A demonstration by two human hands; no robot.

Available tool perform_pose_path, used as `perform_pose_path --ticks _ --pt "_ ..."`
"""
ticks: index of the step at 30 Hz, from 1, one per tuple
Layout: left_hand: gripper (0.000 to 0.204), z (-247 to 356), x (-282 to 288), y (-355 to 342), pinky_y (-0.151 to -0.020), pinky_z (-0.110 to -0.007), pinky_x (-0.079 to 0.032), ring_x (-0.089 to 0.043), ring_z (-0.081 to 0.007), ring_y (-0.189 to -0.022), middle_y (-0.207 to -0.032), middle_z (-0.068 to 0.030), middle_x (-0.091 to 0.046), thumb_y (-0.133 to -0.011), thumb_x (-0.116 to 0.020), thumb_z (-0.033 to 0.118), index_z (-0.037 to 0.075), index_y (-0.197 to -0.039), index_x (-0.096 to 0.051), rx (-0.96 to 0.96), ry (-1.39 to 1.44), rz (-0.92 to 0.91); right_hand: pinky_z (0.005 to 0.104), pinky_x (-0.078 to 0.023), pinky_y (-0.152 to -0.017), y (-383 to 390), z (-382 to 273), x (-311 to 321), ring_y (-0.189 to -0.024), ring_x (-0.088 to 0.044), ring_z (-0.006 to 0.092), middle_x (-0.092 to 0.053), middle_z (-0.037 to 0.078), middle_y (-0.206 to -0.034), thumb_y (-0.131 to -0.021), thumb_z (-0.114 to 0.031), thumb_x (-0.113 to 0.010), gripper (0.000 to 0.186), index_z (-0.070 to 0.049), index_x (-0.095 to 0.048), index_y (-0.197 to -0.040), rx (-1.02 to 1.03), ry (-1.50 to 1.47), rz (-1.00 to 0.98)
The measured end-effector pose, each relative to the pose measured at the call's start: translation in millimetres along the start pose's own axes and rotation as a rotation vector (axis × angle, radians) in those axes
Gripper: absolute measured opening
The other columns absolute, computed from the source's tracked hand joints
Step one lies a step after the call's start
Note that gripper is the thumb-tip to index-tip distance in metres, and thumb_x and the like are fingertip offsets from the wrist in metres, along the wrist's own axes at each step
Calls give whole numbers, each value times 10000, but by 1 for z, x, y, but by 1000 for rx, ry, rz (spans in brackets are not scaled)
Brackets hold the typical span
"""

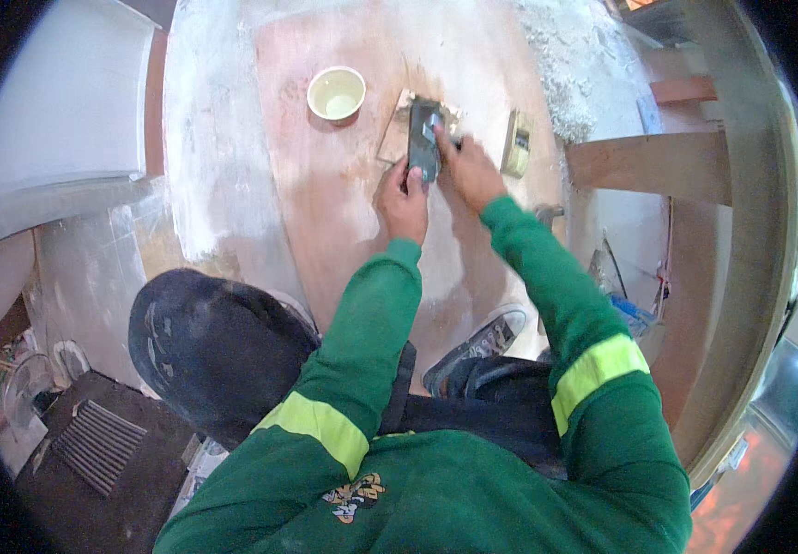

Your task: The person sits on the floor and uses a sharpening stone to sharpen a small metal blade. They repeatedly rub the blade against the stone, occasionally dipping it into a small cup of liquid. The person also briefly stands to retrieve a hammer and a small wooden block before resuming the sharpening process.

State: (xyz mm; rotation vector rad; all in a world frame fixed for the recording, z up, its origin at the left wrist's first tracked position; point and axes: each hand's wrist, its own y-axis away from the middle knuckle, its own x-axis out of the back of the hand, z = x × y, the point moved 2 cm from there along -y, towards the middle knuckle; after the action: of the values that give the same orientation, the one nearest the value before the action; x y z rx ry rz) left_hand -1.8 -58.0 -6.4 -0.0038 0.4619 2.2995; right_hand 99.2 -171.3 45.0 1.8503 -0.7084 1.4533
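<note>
My left hand [402, 205] grips the lower end of a dark flat rectangular block [425, 152], thumb along its top. The block lies over a small wooden board [392, 134] stained with grey-brown muck. My right hand [473, 174] reaches onto the block from the right, index finger on a shiny metal piece [431, 120]; its other fingers are curled, partly hidden. A wooden hand plane [516, 143] rests just right of the hands. At the upper left stands a pale cream bowl [335, 93] of clear liquid.
My dark-trousered knee [214, 342] and sneaker [477, 346] are on the pinkish floor board [297, 203]. Wooden framing [648, 162] runs along the right, with pale debris [570, 106] beside it. A white panel [62, 111] is at the left, a dark ribbed object [99, 443] at lower left.
</note>
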Motion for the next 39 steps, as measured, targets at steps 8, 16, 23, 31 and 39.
perform_pose_path --ticks 8,16,23,31,39 --pt "425 -14 18 -6 -817 -348 -660 -751 -223 -936 -1211 -162 -717 -1072 -620 125 -45 -1459 -576 38 70 -117 509 -596 -888 36 -15 -19 -1075 -673 444 -581 302 -1268 -950 -88 -600 787 -145 -269 -1662 8 75 -109" --pt "383 5 7 -2 -792 -346 -663 -744 -215 -910 -1179 -176 -722 -1048 -658 116 -77 -1379 -632 80 50 -98 525 -589 -885 13 -17 -11 -1059 -672 437 -583 299 -1229 -974 -84 -577 773 -149 -257 -1674 -36 16 -77" --pt "363 -1 14 1 -743 -313 -657 -732 -194 -904 -1165 -162 -721 -1035 -673 92 -69 -1360 -652 77 136 -90 482 -596 -871 -25 -12 8 -1055 -666 430 -581 272 -1240 -906 -142 -727 901 -157 -255 -1674 14 116 -86" --pt "394 2 16 -1 -800 -339 -675 -748 -219 -944 -1215 -195 -719 -1041 -667 93 -70 -1397 -619 97 130 -115 513 -605 -840 43 -22 -22 -1028 -669 423 -571 246 -1200 -991 -113 -563 772 -173 -232 -1686 33 85 -181" --pt "409 -11 17 -6 -770 -352 -672 -755 -236 -898 -1174 -175 -715 -1043 -663 91 -77 -1412 -601 99 157 -142 502 -592 -973 -50 9 23 -1188 -672 441 -492 299 -1487 -957 -207 -667 863 -192 -209 -1687 191 144 -218"
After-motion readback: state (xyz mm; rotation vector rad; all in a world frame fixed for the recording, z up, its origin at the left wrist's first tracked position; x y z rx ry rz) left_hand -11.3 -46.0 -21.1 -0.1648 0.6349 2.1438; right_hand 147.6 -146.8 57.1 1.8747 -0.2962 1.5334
